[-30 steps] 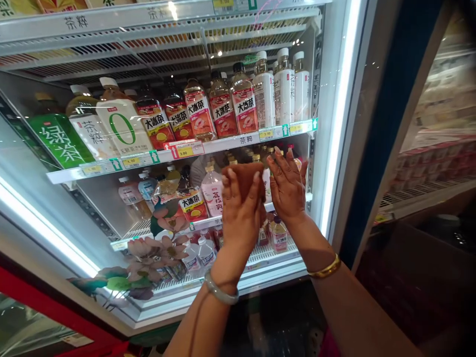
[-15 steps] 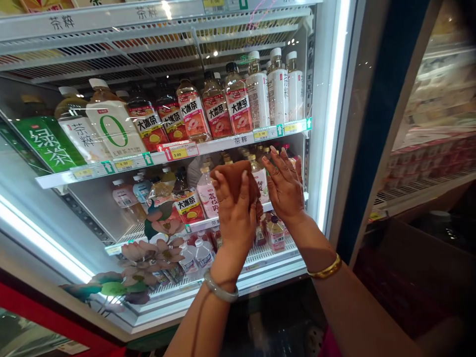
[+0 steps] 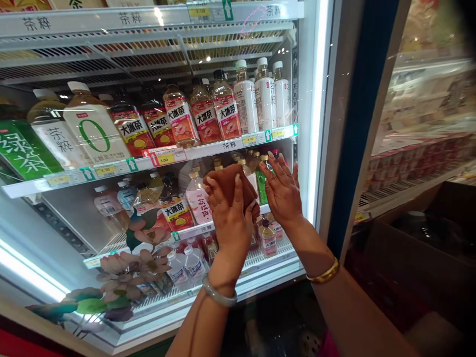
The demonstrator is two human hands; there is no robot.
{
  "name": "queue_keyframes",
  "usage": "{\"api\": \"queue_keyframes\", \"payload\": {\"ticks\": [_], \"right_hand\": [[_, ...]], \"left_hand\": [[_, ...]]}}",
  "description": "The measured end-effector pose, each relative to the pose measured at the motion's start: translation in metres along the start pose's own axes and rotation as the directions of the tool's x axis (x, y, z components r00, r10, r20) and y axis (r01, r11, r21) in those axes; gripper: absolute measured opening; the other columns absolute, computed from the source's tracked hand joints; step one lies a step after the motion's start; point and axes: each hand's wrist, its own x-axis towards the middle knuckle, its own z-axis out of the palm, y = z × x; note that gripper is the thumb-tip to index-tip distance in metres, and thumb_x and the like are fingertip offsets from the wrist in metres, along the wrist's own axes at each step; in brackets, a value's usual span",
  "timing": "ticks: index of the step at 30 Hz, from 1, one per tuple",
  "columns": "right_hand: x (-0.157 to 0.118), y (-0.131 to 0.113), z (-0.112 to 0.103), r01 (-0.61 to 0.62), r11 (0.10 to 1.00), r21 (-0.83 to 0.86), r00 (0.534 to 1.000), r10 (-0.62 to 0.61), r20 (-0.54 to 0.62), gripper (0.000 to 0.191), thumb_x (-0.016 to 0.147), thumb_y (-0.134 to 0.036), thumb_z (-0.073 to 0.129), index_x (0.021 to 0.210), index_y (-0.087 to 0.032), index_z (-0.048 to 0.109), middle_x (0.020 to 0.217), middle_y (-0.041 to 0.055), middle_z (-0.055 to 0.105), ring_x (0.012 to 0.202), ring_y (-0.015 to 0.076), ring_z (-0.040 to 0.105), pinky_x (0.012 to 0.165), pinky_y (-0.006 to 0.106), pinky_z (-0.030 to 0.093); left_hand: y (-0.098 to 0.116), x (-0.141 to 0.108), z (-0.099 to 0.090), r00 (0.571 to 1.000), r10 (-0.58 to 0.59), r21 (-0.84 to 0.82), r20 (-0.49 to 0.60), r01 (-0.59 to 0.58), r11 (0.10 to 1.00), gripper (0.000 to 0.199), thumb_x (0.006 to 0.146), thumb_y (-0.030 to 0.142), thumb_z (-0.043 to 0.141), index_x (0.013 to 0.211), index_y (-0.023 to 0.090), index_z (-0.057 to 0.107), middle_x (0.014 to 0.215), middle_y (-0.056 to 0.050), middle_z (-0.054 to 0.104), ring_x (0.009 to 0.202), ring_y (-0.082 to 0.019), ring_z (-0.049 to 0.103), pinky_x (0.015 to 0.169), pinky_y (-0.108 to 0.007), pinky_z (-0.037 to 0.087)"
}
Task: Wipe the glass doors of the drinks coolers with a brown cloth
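Note:
My left hand (image 3: 231,223), with a pale bangle at its wrist, presses a folded brown cloth (image 3: 228,183) against the glass door of a lit drinks fridge. Its fingers lie spread over the cloth. To its right, my right hand (image 3: 283,193) is open, its palm toward the glass and holding nothing; a gold bracelet (image 3: 324,272) circles that wrist. Behind the glass, close to the cloth, stand a pink-labelled bottle (image 3: 200,201) and a green bottle (image 3: 262,186).
Bottles of tea (image 3: 180,116) line the upper fridge shelf (image 3: 208,151). A flower decoration (image 3: 128,267) shows at the lower left of the door. A dark frame post (image 3: 366,119) stands right of the fridge, then another stocked display (image 3: 416,158) and a dark box (image 3: 412,243).
The view has turned slightly to the right, so the bottles sit further left in the picture. Both hands have slid a little rightward relative to the shelves, the cloth still under my left hand.

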Motion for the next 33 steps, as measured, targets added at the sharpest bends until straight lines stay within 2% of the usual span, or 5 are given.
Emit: {"api": "queue_keyframes", "payload": {"ticks": [6,10,19,26,33], "right_hand": [[-0.002,0.012,-0.007,-0.009,1.0,0.004,0.998,0.009,0.062,0.05,0.107,-0.027,0.038,0.155,-0.037,0.041,0.163,-0.0017,0.041,0.157,0.0178,0.026,0.133,0.057,0.017],[-0.003,0.02,-0.01,-0.008,0.999,0.034,0.998,0.006,0.062,0.051,0.106,-0.023,0.037,0.155,-0.037,0.042,0.162,-0.0026,0.043,0.157,0.0172,0.028,0.133,0.056,0.017],[-0.001,0.019,-0.016,0.01,0.999,0.036,0.996,-0.013,0.084,0.05,0.107,-0.025,0.04,0.155,-0.037,0.042,0.162,-0.0022,0.042,0.157,0.0166,0.029,0.133,0.053,0.019],[-0.001,0.045,-0.018,-0.088,0.996,0.033,0.995,0.086,0.039,0.052,0.106,-0.024,0.038,0.156,-0.04,0.039,0.167,-0.0012,0.033,0.159,0.0215,0.021,0.13,0.063,0.016],[0.0,0.046,-0.024,-0.103,0.995,-0.009,0.99,0.103,0.091,0.05,0.108,-0.027,0.035,0.156,-0.04,0.039,0.168,-0.0018,0.03,0.16,0.0193,0.018,0.13,0.061,0.015]], "left_hand": [[0.023,-0.013,0.024,0.99,0.124,-0.049,0.073,-0.12,0.992,0.095,0.092,0.022,0.068,0.165,0.037,0.009,0.172,-0.008,-0.02,0.161,-0.037,-0.009,0.127,-0.064,0.019],[0.041,-0.026,0.039,0.994,0.085,-0.005,0.073,-0.085,0.996,0.099,0.089,0.02,0.071,0.165,0.036,0.01,0.171,-0.009,-0.022,0.16,-0.039,-0.007,0.126,-0.067,0.017],[0.024,0.011,0.019,0.999,-0.046,-0.016,-0.018,0.046,0.999,0.107,0.086,0.015,0.074,0.165,0.039,0.006,0.169,-0.005,-0.029,0.156,-0.044,-0.02,0.122,-0.077,0.007],[0.055,-0.012,0.052,0.987,0.109,-0.073,0.116,-0.101,0.992,0.1,0.087,0.017,0.072,0.164,0.039,0.014,0.172,-0.006,-0.02,0.158,-0.042,-0.011,0.124,-0.07,0.017],[0.044,0.013,0.041,0.999,-0.051,-0.018,-0.009,0.051,0.999,0.103,0.087,0.015,0.072,0.165,0.037,0.008,0.169,-0.008,-0.023,0.158,-0.042,-0.014,0.12,-0.076,-0.005]]}}
